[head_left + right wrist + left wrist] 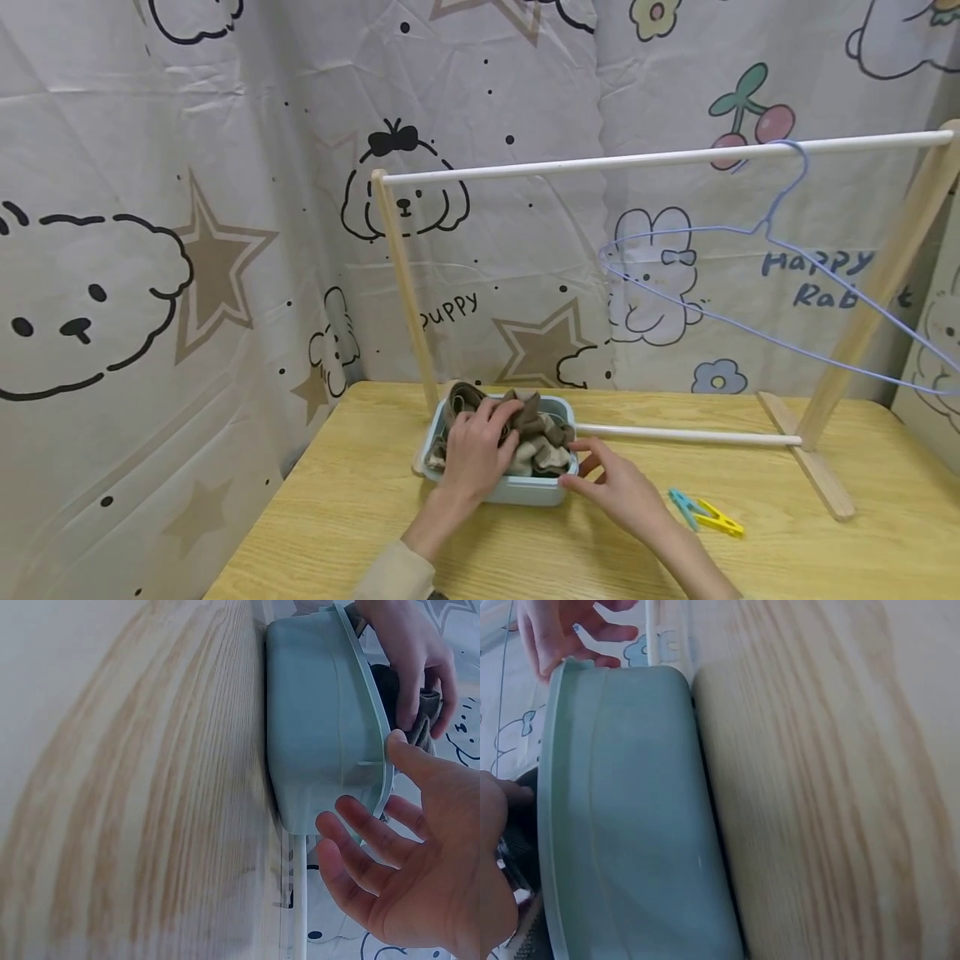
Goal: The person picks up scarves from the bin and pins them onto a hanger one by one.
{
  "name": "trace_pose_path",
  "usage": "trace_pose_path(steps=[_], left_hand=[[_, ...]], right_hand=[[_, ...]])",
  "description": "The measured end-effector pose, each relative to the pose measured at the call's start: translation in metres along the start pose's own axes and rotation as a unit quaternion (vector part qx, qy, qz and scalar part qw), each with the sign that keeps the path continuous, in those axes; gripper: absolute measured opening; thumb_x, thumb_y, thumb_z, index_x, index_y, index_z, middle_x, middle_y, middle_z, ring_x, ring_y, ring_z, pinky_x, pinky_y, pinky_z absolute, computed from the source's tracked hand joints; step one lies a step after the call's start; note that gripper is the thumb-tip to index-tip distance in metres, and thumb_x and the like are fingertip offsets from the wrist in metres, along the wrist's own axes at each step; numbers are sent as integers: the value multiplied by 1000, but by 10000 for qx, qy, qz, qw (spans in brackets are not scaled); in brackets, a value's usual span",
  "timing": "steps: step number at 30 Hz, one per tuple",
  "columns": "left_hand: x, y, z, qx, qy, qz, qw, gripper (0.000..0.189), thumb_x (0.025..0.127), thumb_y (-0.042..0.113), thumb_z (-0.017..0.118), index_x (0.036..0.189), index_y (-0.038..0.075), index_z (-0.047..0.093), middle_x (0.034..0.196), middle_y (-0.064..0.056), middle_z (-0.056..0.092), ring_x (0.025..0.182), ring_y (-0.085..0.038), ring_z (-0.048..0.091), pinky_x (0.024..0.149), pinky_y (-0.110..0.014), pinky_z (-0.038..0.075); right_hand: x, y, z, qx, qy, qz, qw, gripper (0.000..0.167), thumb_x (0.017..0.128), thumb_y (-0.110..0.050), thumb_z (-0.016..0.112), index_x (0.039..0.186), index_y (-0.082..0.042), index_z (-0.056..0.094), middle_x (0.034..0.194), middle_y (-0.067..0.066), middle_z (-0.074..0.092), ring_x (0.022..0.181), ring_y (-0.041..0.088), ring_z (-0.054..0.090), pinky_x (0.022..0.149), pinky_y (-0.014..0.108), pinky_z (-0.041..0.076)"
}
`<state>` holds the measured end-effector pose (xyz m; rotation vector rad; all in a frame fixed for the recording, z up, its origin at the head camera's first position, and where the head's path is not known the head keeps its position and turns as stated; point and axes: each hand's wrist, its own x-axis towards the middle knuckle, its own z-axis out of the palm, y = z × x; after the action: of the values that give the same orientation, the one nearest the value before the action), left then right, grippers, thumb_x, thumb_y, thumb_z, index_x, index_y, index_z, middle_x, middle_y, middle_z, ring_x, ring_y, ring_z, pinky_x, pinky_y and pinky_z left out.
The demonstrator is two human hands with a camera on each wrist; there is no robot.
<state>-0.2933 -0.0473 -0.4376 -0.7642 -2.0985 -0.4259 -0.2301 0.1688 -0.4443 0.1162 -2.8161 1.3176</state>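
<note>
A light blue plastic basin (525, 492) stands on the table, filled with crumpled brown, grey and pale cloths (542, 450). My left hand (477, 450) reaches into it from above and grips a dark cloth (425, 720), thumb on one side and fingers on the other, as the right wrist view shows. At the basin's right front corner is my right hand (611, 483). Its thumb (401, 746) lies on the rim and its bent fingers come against the side wall. What lies under the left palm is hidden.
Behind the basin stands a wooden rack with a white top rail (600, 165) and a white lower bar (690, 435). A blue wire hanger (765, 225) hangs from the top rail. A teal clothespin (683, 508) and a yellow clothespin (722, 520) lie right of my right hand.
</note>
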Motion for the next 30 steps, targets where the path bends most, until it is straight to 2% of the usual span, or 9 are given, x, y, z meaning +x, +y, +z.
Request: trace_pose_path(steps=[6,13,20,25,30], left_hand=[[6,-5,-2,-148,438,308,9985,27,81,10,80,104,21,70,101,-5,68,85,-19,67,74,-37,51],[22,-13,-14,-465,1121,269,9922,27,78,5,80,100,19,74,100,-9,68,93,-23,67,77,-41,51],[47,-21,-29,-872,1797,280,9795,25,80,2,78,100,17,78,99,-12,69,91,-28,67,74,-44,52],[68,-26,-45,-1029,1996,224,9742,25,80,-1,77,99,14,78,100,-15,69,79,-28,64,71,-44,50],[93,-28,-67,-1278,2266,141,9655,21,83,0,75,100,12,78,101,-19,68,82,-33,63,71,-48,50]], right_hand=[[0,-1,1,-31,39,-7,10000,48,85,-43,76,126,-23,60,92,-5,67,75,13,61,60,30,48],[-3,-2,1,-179,59,3,9998,53,85,-49,75,127,-22,58,93,-6,68,73,10,60,59,30,47],[-2,-2,1,-289,186,-100,9994,51,83,-49,76,124,-24,59,94,-4,68,73,9,61,57,29,47],[-2,-2,1,-228,151,-116,9996,51,84,-46,77,127,-24,59,91,-5,68,71,11,61,56,29,46],[-3,-2,0,-267,57,58,9996,56,84,-50,74,129,-20,58,90,-7,68,72,9,61,57,29,47]])
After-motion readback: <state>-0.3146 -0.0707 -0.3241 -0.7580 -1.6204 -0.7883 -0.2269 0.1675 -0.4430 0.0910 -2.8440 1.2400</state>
